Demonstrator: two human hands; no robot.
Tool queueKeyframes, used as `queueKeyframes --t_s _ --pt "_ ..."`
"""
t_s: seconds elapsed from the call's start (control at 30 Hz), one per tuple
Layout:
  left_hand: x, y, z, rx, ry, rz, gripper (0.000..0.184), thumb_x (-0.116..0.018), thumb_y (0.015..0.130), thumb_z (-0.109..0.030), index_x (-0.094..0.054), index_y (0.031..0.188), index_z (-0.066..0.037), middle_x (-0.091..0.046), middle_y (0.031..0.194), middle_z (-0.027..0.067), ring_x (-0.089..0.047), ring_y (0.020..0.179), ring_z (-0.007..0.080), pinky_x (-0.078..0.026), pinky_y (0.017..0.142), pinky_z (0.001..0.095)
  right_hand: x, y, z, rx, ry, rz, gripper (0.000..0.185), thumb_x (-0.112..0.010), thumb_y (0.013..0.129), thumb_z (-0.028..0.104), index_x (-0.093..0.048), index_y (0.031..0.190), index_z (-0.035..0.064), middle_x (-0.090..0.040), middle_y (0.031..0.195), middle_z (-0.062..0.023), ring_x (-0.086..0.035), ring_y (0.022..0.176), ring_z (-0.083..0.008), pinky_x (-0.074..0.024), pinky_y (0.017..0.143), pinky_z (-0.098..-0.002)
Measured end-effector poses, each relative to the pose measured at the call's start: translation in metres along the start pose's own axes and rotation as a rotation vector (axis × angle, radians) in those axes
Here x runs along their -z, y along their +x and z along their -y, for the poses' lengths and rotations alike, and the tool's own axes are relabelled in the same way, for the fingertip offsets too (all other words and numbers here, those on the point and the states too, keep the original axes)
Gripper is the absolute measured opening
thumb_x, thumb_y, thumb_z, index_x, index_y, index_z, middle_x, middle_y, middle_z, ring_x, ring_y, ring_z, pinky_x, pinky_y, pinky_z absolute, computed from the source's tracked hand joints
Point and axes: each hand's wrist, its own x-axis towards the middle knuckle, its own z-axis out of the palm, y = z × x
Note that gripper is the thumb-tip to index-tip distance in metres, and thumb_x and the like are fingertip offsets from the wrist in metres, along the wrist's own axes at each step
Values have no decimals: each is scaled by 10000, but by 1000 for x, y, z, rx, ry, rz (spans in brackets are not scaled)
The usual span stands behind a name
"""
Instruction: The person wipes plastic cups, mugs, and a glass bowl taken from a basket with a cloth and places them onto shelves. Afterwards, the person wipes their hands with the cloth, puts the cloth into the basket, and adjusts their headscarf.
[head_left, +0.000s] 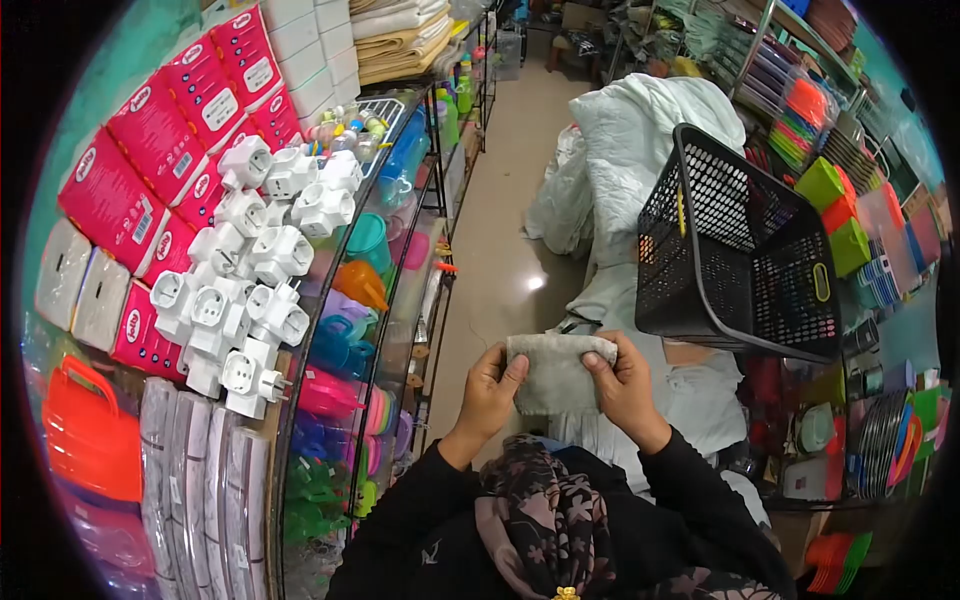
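A small greyish-green folded cloth point(562, 376) is stretched between my two hands in front of my chest. My left hand point(490, 388) pinches its left edge, thumb on top. On the right edge, my right hand point(628, 382) grips it the same way, with the thumb over the front. Behind and below the cloth lies pale fabric point(690, 405). To the left, on top of a shelf, is a pile of white plug adapters point(282, 253), apart from both hands.
A black perforated basket point(740, 250) stands to the right, beside a pale quilted bundle point(640, 140). Pink tissue packs point(115, 200) and shelves of plastic goods line the left. A tiled aisle floor point(510, 180) runs ahead. Colourful wares fill the right-hand shelves.
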Motion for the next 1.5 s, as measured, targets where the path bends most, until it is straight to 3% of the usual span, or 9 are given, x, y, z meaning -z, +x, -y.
queueKeyframes --t_s 0.13,0.23,0.4,0.67,0.77,0.9,1.2,1.33,1.5 --pt "-23 14 -14 6 -40 46 239 -496 927 -184 -529 1072 3 -582 938 23 -516 828 66 -421 740 209 21 3 10 -12 199 -62 209 -616 832 111 -523 997 23 -560 972 -51 -515 884 -126 -414 761 -249" --pt "-44 23 -18 12 -14 55 249 -479 934 -187 -522 1089 4 -583 943 22 -518 831 65 -422 743 209 34 9 30 379 -242 -323 363 -697 728 111 -542 1048 36 -536 1067 -114 -517 987 -233 -419 811 -330" --pt "-76 44 -25 74 5 58 273 -465 940 -200 -513 1121 -1 -585 948 22 -525 836 60 -427 735 208 56 14 28 649 -570 87 431 -720 650 112 -567 1045 36 -521 1083 -147 -497 1020 -300 -409 831 -379" --pt "-95 68 -50 195 -49 250 362 -510 921 -213 -469 1220 -12 -589 991 33 -536 845 59 -445 702 209 100 38 17 495 -211 227 247 -628 715 139 -609 902 -21 -523 1153 -172 -512 1007 -291 -408 842 -369" --pt "-103 72 -59 198 -46 297 409 -550 899 -189 -445 1253 -14 -587 1013 37 -543 860 66 -454 703 214 112 39 22 149 208 190 191 -591 741 88 -648 890 -15 -535 1160 -183 -535 987 -269 -418 838 -349" --pt "-116 79 -78 139 -69 368 491 -609 858 -139 -408 1289 -15 -582 1046 45 -553 894 81 -467 733 225 141 47 44 49 328 309 266 -563 765 162 -656 871 -63 -531 1166 -225 -559 989 -252 -413 875 -354" --pt "-167 109 -98 67 -25 529 518 -657 809 -116 -429 1264 -17 -584 1055 60 -563 903 117 -471 777 258 204 62 77 48 450 330 323 -595 739 223 -664 833 -78 -543 1122 -284 -577 973 -298 -423 885 -356" --pt "-190 127 -85 -57 125 650 490 -650 798 -85 -450 1237 -5 -590 1053 57 -562 908 114 -461 778 259 239 65 73 53 432 371 338 -554 792 211 -636 965 -68 -570 1091 -245 -590 949 -262 -432 868 -328" --pt "-232 153 -70 -146 326 686 307 -642 693 -81 -583 979 13 -636 865 137 -624 796 223 -471 704 307 306 70 68 76 335 -112 346 -473 918 181 -493 1191 -30 -596 1004 -68 -568 899 -106 -430 819 -236"
